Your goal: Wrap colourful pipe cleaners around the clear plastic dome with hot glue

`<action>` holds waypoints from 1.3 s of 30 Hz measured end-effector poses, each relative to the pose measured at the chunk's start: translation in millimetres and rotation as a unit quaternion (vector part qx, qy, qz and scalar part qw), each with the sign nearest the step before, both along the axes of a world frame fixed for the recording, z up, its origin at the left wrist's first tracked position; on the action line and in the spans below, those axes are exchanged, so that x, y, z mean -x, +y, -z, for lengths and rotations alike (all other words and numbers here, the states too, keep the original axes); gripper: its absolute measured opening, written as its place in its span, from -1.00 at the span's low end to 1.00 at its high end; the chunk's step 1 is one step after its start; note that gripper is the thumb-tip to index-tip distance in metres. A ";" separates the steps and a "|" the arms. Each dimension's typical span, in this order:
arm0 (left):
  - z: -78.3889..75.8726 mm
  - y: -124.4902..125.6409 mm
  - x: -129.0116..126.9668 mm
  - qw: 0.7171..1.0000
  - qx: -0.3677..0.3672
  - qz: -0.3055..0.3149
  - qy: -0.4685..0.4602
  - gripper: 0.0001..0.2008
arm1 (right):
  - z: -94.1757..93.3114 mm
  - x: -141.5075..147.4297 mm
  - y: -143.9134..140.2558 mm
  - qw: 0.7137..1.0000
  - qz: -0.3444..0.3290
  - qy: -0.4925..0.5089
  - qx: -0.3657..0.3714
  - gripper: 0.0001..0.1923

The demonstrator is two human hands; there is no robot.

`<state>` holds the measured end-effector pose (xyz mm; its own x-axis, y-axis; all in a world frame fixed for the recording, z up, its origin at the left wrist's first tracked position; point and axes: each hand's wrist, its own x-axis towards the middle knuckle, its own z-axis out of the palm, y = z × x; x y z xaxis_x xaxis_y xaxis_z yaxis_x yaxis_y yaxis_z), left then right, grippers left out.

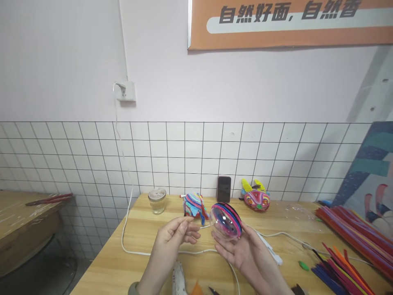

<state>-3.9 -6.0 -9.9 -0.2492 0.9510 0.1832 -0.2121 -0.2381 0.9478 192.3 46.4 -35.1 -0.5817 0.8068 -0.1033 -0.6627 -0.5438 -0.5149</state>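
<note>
My right hand (245, 250) holds a clear plastic dome (223, 221) with pink, blue and black pipe cleaners wound around its edge. The dome is tilted, its clear hollow facing left and towards me. Just left of it, my left hand (173, 237) is raised with thumb and forefinger pressed together and the other fingers curled. Whatever may be in that pinch is too small to make out. Behind the hands sit a blue striped pipe-cleaner figure (194, 205) and a pink one with yellow ears (256, 200).
A phone (224, 189) leans against the tiled wall; a glass cup (157, 201) stands at the back left. A white cable (138, 253) crosses the table. Below my left hand lies a white glue gun (179, 280). Bundled pipe cleaners (359, 233) and loose ones (340, 272) lie right.
</note>
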 end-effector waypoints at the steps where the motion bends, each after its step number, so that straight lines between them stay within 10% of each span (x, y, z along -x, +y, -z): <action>1: -0.8 -0.5 -0.7 1.000 0.001 -0.001 0.004 -0.72 | -0.3 -0.1 0.0 1.000 0.000 0.002 0.003 -0.69; 39: 5.7 1.9 -7.4 0.996 0.035 0.051 -0.069 -0.73 | -2.5 -7.7 1.9 0.999 -0.007 0.042 0.021 -0.70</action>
